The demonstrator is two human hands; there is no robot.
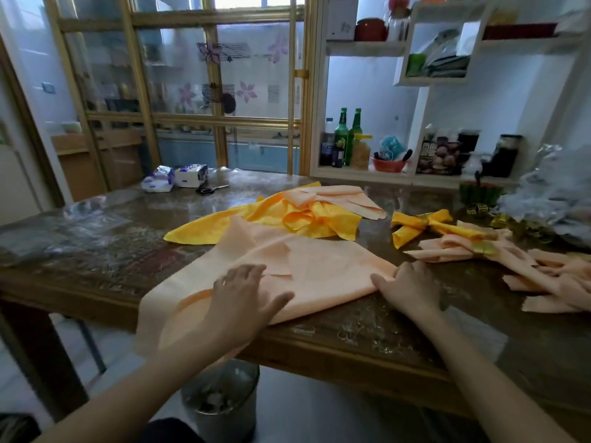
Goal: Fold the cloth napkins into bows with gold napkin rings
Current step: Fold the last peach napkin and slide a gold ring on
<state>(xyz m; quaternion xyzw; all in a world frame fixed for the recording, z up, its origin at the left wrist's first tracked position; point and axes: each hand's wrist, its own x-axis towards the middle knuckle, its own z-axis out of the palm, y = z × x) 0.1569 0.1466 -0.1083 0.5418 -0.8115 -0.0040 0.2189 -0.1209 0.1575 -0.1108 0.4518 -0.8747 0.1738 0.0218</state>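
Peach cloth napkin [319, 260] draped over table [383, 340] edge, left hand [246, 292] flat, right hand [409, 289] flat.

The napkin [319, 260] at the table's near edge is plain pale peach. Behind it, a bright yellow napkin [256, 223] has a satin sheen. Toward the right edge lie a yellow bow [412, 225] and a peach bow [454, 247], the peach one banded by a shiny gold ring [483, 247]. The table [128, 238] is dark brown and mottled. At its far left corner, the tissue packs [160, 182] are white with purple print, and the scissors [208, 189] have black handles.
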